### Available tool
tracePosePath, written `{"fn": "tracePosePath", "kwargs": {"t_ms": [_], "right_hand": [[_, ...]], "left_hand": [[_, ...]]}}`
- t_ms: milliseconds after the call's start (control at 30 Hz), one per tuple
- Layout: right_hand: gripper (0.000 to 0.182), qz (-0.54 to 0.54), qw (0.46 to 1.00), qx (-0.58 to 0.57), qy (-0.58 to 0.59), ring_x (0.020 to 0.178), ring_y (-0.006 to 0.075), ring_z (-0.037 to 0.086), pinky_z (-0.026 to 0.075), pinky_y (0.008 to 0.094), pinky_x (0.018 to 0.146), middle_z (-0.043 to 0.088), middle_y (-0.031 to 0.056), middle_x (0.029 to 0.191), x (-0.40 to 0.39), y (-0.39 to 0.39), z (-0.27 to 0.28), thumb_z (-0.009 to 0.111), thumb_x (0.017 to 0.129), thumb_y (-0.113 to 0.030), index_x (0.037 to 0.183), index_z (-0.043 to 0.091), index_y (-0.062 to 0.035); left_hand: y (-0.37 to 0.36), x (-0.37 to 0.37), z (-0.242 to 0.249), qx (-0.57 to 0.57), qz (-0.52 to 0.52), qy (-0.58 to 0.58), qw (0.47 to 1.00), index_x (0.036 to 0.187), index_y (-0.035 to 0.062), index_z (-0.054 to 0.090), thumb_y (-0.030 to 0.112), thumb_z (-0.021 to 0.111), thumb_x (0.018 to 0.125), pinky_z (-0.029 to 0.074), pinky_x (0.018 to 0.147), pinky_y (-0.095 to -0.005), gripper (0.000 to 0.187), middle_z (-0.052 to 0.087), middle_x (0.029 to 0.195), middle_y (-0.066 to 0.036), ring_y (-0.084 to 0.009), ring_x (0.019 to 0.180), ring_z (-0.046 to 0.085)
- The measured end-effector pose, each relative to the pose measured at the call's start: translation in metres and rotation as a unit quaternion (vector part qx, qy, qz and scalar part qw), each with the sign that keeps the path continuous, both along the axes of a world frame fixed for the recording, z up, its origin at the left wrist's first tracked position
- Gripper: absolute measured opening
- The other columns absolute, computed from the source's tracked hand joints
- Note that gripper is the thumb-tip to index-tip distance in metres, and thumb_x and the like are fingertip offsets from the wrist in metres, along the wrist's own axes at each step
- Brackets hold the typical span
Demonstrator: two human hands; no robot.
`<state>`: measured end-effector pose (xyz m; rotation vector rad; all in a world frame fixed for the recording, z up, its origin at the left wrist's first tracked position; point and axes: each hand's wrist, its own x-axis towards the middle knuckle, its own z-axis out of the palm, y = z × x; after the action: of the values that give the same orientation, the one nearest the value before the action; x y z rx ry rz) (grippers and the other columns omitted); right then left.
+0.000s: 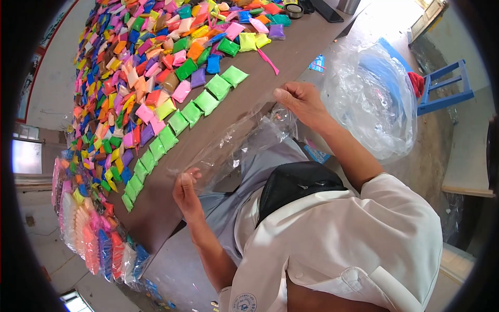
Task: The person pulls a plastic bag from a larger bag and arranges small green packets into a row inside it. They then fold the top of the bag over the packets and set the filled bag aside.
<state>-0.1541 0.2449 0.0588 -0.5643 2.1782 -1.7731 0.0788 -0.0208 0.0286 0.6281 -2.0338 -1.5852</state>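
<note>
A long clear plastic bag [228, 143] stretches between my two hands, over my lap and the table's near edge. My left hand [188, 192] pinches its lower-left end, thumb against the fingers. At the other end my right hand [302, 103] has its thumb and fingers closed on the plastic. Just beyond the bag, light green packets [192, 113] lie in a slanting row along the brown table [171, 197]. Behind that row is a big heap of small packets [150, 67] in many colours.
Bundled packets in clear bags [96, 244] hang at the table's left end. A phone [326, 10] and a tape roll [293, 10] lie at the far end. To the right stand a large clear plastic sack [364, 109] and a blue stool [446, 88]. I wear a black waist pouch [296, 187].
</note>
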Motion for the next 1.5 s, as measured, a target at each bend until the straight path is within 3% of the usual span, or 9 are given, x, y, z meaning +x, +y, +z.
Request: {"fn": "tracePosePath", "kwargs": {"t_ms": [133, 333, 733, 900, 1033, 1233, 1333, 1433, 1500], "right_hand": [[0.042, -0.007, 1.0, 0.026, 0.014, 0.06, 0.0032, 0.041, 0.033, 0.0235, 0.051, 0.048, -0.0055, 0.063, -0.003, -0.001, -0.009, 0.061, 0.094, -0.039, 0.073, 0.058, -0.0036], [0.036, 0.028, 0.999, -0.014, -0.043, 0.056, 0.0039, 0.043, 0.033, 0.0233, 0.049, 0.05, -0.0032, 0.061, -0.006, 0.001, -0.006, 0.062, 0.094, -0.035, 0.074, 0.059, -0.0054], [0.017, -0.118, 0.991, -0.036, 0.058, 0.065, 0.0065, 0.057, 0.045, 0.0222, 0.059, 0.063, 0.0017, 0.074, -0.014, 0.013, 0.016, 0.067, 0.089, -0.019, 0.089, 0.067, -0.0022], [0.023, 0.112, 0.894, -0.066, 0.428, 0.086, 0.0253, 0.065, 0.052, 0.0365, 0.073, 0.068, 0.0082, 0.093, 0.036, -0.018, 0.045, 0.074, 0.076, -0.017, 0.096, 0.068, -0.0057], [0.044, 0.283, 0.862, -0.035, 0.42, 0.095, 0.0288, 0.062, 0.05, 0.0395, 0.082, 0.062, 0.0088, 0.111, 0.086, -0.055, 0.049, 0.079, 0.071, -0.022, 0.108, 0.062, -0.0062], [0.05, 0.359, 0.836, 0.223, 0.349, 0.091, 0.0329, 0.061, 0.05, 0.0411, 0.08, 0.06, 0.0113, 0.103, 0.098, -0.087, 0.008, 0.073, 0.078, -0.026, 0.119, 0.053, -0.0065], [0.043, 0.366, 0.85, 0.217, 0.31, 0.09, 0.0335, 0.061, 0.051, 0.0418, 0.077, 0.061, 0.0125, 0.099, 0.088, -0.086, 0.02, 0.073, 0.078, -0.017, 0.115, 0.055, -0.0059], [0.039, 0.177, 0.897, 0.005, 0.406, 0.09, 0.0335, 0.062, 0.052, 0.0418, 0.075, 0.063, 0.0122, 0.098, 0.065, -0.085, 0.024, 0.072, 0.078, -0.01, 0.113, 0.057, -0.0059], [0.032, 0.13, 0.9, -0.026, 0.415, 0.094, 0.0336, 0.061, 0.05, 0.0437, 0.079, 0.062, 0.0124, 0.101, 0.051, -0.08, 0.034, 0.068, 0.08, -0.011, 0.109, 0.056, -0.0054]], "left_hand": [[0.0, 0.0, -0.001, 0.017, -0.003, 0.014, 1.0, 0.076, 0.0019, 0.05, 0.026, 0.047, 0.1, 0.044, 0.079, -0.0301, 0.035, 0.066, 0.091, -0.014, -0.0167, 0.079, 0.057], [-0.001, 0.0, 0.0, 0.036, -0.021, 0.032, 0.999, 0.076, 0.002, 0.05, 0.027, 0.048, 0.1, 0.045, 0.078, -0.0301, 0.035, 0.066, 0.09, -0.014, -0.0169, 0.078, 0.058], [-0.008, 0.006, -0.006, 0.115, 0.05, 0.029, 0.992, 0.077, 0.0056, 0.052, 0.031, 0.049, 0.1, 0.047, 0.075, -0.0308, 0.034, 0.065, 0.088, -0.011, -0.0153, 0.075, 0.057], [-0.001, 0.003, -0.014, 0.146, 0.031, 0.05, 0.987, 0.076, 0.0058, 0.052, 0.03, 0.05, 0.1, 0.048, 0.073, -0.0313, 0.033, 0.065, 0.087, -0.012, -0.0157, 0.075, 0.057], [0.002, -0.001, -0.013, 0.15, 0.025, 0.057, 0.987, 0.076, 0.0052, 0.052, 0.028, 0.05, 0.1, 0.048, 0.073, -0.0311, 0.033, 0.065, 0.087, -0.013, -0.0162, 0.076, 0.058], [0.004, 0.003, -0.008, 0.091, 0.036, 0.003, 0.995, 0.077, 0.0024, 0.054, 0.028, 0.049, 0.1, 0.048, 0.072, -0.0301, 0.035, 0.065, 0.087, -0.013, -0.0161, 0.074, 0.059], [0.004, 0.006, -0.011, 0.086, 0.043, 0.01, 0.995, 0.078, 0.0009, 0.055, 0.029, 0.048, 0.1, 0.047, 0.071, -0.0289, 0.036, 0.066, 0.087, -0.012, -0.0155, 0.073, 0.059], [0.002, 0.005, -0.013, 0.076, 0.036, -0.002, 0.996, 0.078, 0.0004, 0.054, 0.03, 0.047, 0.101, 0.047, 0.07, -0.0281, 0.038, 0.066, 0.087, -0.011, -0.0148, 0.073, 0.058], [0.001, 0.003, -0.011, 0.072, 0.025, -0.008, 0.997, 0.078, 0.0001, 0.055, 0.03, 0.046, 0.101, 0.047, 0.07, -0.0277, 0.038, 0.066, 0.086, -0.011, -0.0144, 0.074, 0.058]]}}
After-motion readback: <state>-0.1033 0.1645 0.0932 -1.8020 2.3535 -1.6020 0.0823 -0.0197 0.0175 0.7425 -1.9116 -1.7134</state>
